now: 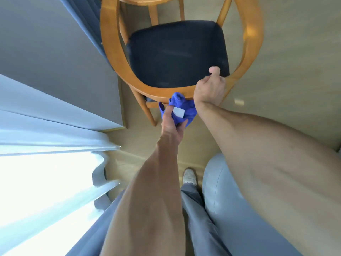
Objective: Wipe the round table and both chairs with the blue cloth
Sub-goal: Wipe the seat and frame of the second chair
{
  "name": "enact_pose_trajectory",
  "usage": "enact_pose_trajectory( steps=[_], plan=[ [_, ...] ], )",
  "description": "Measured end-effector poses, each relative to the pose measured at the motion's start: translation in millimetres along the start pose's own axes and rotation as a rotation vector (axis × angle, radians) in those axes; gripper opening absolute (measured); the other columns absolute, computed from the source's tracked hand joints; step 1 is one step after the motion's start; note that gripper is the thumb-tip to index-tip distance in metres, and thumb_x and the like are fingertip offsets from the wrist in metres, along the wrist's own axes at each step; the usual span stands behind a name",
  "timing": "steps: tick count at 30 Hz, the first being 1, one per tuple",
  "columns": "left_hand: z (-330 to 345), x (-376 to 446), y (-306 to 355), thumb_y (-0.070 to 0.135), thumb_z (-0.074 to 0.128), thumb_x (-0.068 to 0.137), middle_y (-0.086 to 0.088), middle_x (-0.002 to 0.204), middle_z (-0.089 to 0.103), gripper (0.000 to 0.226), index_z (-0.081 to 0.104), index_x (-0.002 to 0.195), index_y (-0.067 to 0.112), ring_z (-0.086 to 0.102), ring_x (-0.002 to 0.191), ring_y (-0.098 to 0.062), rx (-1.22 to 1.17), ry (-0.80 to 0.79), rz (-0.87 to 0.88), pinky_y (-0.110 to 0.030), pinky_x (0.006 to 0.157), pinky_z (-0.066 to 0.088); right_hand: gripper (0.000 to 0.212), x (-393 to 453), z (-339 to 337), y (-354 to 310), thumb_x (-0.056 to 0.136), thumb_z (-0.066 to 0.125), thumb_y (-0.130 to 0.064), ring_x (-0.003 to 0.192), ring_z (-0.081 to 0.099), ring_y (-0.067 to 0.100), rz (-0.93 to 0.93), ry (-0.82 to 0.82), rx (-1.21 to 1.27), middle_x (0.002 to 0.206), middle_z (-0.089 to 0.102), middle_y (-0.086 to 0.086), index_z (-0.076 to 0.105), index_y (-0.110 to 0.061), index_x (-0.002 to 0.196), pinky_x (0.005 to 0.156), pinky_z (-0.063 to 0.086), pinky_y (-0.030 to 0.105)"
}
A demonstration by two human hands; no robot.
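Observation:
A wooden chair (110, 58) with a curved back rail and a dark blue seat cushion (177, 54) stands in front of me. My right hand (210, 87) grips the near part of the back rail, thumb up over the rail. My left hand (171, 122) holds the bunched blue cloth (181, 106), which has a white label and touches the outer side of the rail just left of my right hand. The edge of the round wooden table (144, 0) shows at the top, beyond the chair.
A blue curtain (86, 24) hangs at the chair's left, with a grey wall (46, 43) and a bright sheer curtain (36, 163) further left. A pale grey upholstered seat (221, 191) sits at lower right beside my leg and shoe (190, 177). Beige floor lies to the right.

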State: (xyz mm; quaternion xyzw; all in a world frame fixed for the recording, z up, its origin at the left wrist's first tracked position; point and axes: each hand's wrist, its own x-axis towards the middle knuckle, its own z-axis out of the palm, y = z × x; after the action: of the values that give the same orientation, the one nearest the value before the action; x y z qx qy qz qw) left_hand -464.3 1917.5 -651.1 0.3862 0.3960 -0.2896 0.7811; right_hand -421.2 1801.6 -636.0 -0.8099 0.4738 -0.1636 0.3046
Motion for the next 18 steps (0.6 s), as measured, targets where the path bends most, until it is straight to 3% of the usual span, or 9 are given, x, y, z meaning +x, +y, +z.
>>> enact_pose_trajectory(
  steps=[4,8,10,12,13,15,18],
  plan=[
    [30.4,-0.3,-18.6,0.031,0.064,0.088,-0.007,0.102,0.067,0.029,0.063,0.111,0.013,0.065,0.088,-0.024,-0.179,0.123,-0.008,-0.038,0.081,0.057,0.036,-12.5,1.9,6.1,0.084,0.044,0.001,0.111,0.054,0.028,-0.151,-0.015,-0.085,0.104,0.065,0.010,0.064,-0.009,0.113,0.102,0.039,0.040],
    [21.0,4.8,2.0,0.030,0.070,0.082,0.000,0.088,0.067,0.018,0.060,0.091,0.017,0.067,0.076,-0.020,-0.190,0.312,0.069,-0.029,0.067,0.057,0.033,-19.2,1.9,-2.4,0.077,0.045,0.000,0.110,0.054,0.026,-0.236,0.001,-0.223,0.097,0.067,0.007,0.066,-0.010,0.101,0.106,0.032,0.036],
    [9.5,8.7,21.0,0.030,0.070,0.080,0.001,0.087,0.069,0.017,0.062,0.090,0.020,0.069,0.079,-0.021,-0.116,0.351,0.147,-0.028,0.066,0.055,0.031,-22.5,6.4,-6.2,0.075,0.047,-0.002,0.101,0.057,0.027,-0.232,0.000,-0.273,0.089,0.067,0.007,0.065,-0.010,0.098,0.105,0.034,0.039],
    [-2.9,15.0,43.8,0.035,0.070,0.077,0.001,0.092,0.072,0.022,0.066,0.095,0.023,0.071,0.085,-0.023,-0.003,0.365,0.186,-0.031,0.073,0.057,0.027,-31.9,17.4,-10.5,0.070,0.047,-0.001,0.084,0.060,0.031,-0.346,0.020,-0.315,0.076,0.066,0.009,0.064,-0.009,0.089,0.103,0.039,0.043],
    [-9.4,19.2,55.8,0.037,0.070,0.075,0.000,0.093,0.074,0.025,0.067,0.097,0.025,0.071,0.085,-0.023,0.045,0.373,0.195,-0.033,0.076,0.057,0.023,-38.4,25.6,-14.2,0.071,0.046,0.000,0.079,0.060,0.032,-0.442,-0.020,-0.362,0.074,0.065,0.009,0.062,-0.009,0.085,0.099,0.040,0.043],
    [-17.1,27.4,79.7,0.036,0.071,0.076,0.000,0.089,0.074,0.025,0.068,0.099,0.025,0.071,0.084,-0.022,0.109,0.374,0.232,-0.032,0.077,0.057,0.019,-47.0,41.4,-30.0,0.079,0.046,-0.001,0.085,0.063,0.033,-0.622,-0.259,-0.537,0.085,0.067,0.009,0.059,-0.012,0.088,0.088,0.040,0.039],
    [-22.1,39.7,107.9,0.035,0.070,0.078,0.003,0.091,0.070,0.031,0.066,0.107,0.025,0.068,0.086,-0.020,0.196,0.408,0.272,-0.031,0.079,0.053,0.018,-33.3,55.4,-65.9,0.088,0.049,-0.008,0.101,0.061,0.030,-0.653,-0.510,-0.728,0.104,0.066,0.006,0.063,-0.017,0.094,0.078,0.040,0.033]
  ],
)
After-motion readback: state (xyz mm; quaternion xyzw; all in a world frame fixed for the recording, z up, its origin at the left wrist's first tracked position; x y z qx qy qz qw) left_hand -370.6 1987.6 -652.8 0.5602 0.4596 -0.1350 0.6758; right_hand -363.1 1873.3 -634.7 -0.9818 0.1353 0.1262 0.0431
